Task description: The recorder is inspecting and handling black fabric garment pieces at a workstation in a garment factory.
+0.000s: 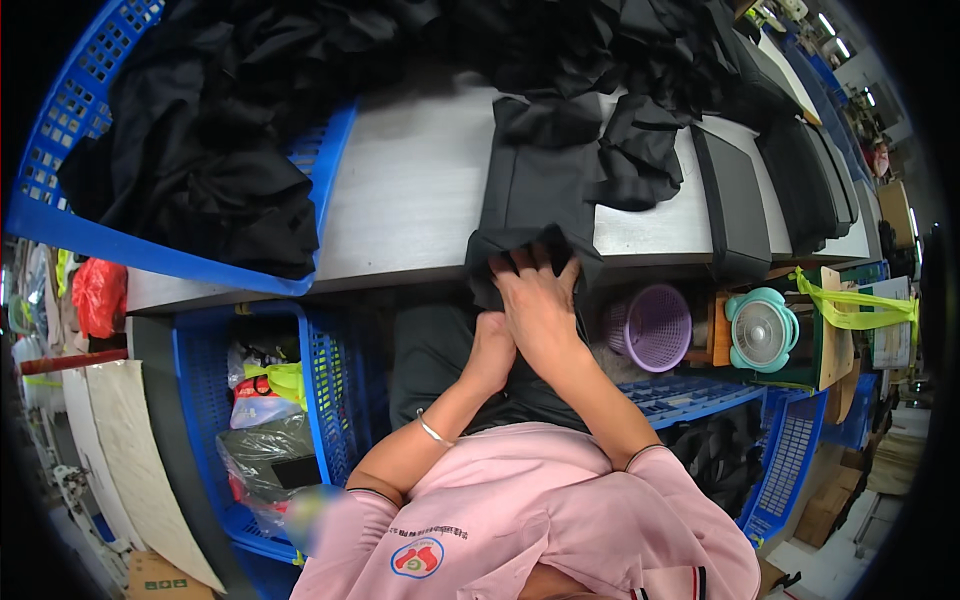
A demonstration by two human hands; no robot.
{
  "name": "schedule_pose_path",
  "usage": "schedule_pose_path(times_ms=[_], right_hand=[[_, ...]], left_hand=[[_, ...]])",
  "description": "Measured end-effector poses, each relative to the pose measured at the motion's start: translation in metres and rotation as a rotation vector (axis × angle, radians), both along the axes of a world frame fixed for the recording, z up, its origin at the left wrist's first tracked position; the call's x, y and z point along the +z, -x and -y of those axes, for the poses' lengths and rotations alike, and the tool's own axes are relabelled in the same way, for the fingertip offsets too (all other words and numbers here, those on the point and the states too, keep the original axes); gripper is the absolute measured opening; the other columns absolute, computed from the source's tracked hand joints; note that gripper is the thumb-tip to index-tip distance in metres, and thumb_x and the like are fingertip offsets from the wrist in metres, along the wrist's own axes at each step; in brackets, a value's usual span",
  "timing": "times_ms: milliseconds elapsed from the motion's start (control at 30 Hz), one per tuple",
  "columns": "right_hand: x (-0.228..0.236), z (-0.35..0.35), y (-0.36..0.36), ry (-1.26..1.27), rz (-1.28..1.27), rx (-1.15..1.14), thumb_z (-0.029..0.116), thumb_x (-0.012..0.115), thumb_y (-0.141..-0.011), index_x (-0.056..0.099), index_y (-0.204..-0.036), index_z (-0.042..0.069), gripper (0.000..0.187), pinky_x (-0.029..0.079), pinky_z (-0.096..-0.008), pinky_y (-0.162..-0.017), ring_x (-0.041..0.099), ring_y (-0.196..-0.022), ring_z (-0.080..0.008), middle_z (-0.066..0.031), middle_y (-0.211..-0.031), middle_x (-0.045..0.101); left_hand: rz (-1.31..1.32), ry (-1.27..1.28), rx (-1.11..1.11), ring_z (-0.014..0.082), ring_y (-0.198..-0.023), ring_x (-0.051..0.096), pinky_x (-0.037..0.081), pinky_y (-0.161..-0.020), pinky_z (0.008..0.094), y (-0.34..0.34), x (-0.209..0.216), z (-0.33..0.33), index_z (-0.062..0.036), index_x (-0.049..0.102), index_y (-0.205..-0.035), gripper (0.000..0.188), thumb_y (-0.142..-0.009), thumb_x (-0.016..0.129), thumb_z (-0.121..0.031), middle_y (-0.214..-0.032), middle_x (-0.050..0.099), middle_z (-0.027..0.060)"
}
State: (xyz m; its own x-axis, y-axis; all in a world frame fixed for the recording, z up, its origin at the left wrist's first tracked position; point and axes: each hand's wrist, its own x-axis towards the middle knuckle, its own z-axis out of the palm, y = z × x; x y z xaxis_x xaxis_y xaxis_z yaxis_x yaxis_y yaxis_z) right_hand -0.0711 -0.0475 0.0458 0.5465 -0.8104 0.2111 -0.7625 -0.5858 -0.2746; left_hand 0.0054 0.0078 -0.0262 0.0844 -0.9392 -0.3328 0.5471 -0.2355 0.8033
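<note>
1. Head view: blk fabric piece (pixel 535 190) lies on the worktop (pixel 410 190), long axis running away from the person, near end folded over the front edge, above the lap.
2. R hand (pixel 537 300) on that near end, fingers slightly spread, tips at the folds; can't tell if pinching. L hand (pixel 492 350) tucked just beside R wrist, fingers hidden, so can't tell its grip.
3. Around: bunched blk cloth (pixel 640 150) close along piece's R side; big dark fabric heap (pixel 430 40) beyond far end; blue crate (pixel 165 255) w/ more cloth to L; flat dark panel (pixel 735 200) to R. Below R: purple basket (pixel 650 325), teal fan (pixel 763 332).
4. Materials: piece matte, woven-looking, approx. rectangular, w/ crumpled ends; worktop smooth, pale grey; crate perforated plastic; panel flat, straight-edged; basket round, slatted.
</note>
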Motion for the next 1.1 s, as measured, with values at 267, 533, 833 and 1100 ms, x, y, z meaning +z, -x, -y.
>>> schedule_pose_path(times_ms=[267,533,833,1100], right_hand=[[-0.003,0.011,0.011,0.075,-0.065,0.017,0.019,0.061,-0.090,0.067,-0.120,0.019,0.030,0.047,-0.0476,-0.084,0.060,-0.100,-0.0284,-0.0080,-0.117,0.064],[-0.008,-0.010,0.018,-0.041,-0.154,0.121,0.013,0.060,-0.085,0.068,-0.113,0.018,0.029,0.044,-0.0566,-0.091,0.061,-0.104,-0.0283,-0.0081,-0.115,0.063],[0.022,-0.029,0.035,-0.175,-0.105,0.165,0.014,0.057,-0.087,0.070,-0.109,0.015,0.026,0.040,-0.0615,-0.097,0.061,-0.112,-0.0284,-0.0072,-0.123,0.062],[0.092,-0.043,0.072,-0.423,0.917,-0.212,0.000,0.063,-0.091,0.072,-0.093,-0.003,0.010,0.049,-0.0218,-0.054,0.066,-0.061,-0.0108,-0.0089,-0.088,0.071]], left_hand=[[0.062,-0.038,-0.017,0.0114,-0.095,0.058,0.049,-0.084,0.0272,-0.009,0.027,-0.005,0.0028,0.061,-0.115,0.025,-0.096,0.059,-0.014,-0.109,0.063,0.0056],[0.797,0.282,0.402,0.0209,-0.095,0.063,0.051,-0.080,0.0286,-0.050,0.051,0.004,-0.0043,0.071,-0.104,0.033,-0.076,0.063,0.012,-0.105,0.065,0.0093],[0.011,0.112,0.137,0.0151,-0.111,0.057,0.046,-0.096,0.0295,-0.069,0.063,0.000,0.0015,0.044,-0.142,0.054,-0.103,0.054,-0.035,-0.131,0.058,0.0103],[-0.048,0.147,0.063,0.0154,-0.118,0.057,0.044,-0.102,0.0307,-0.069,0.052,0.007,-0.0010,0.047,-0.141,0.045,-0.102,0.058,-0.022,-0.132,0.059,0.0074]])
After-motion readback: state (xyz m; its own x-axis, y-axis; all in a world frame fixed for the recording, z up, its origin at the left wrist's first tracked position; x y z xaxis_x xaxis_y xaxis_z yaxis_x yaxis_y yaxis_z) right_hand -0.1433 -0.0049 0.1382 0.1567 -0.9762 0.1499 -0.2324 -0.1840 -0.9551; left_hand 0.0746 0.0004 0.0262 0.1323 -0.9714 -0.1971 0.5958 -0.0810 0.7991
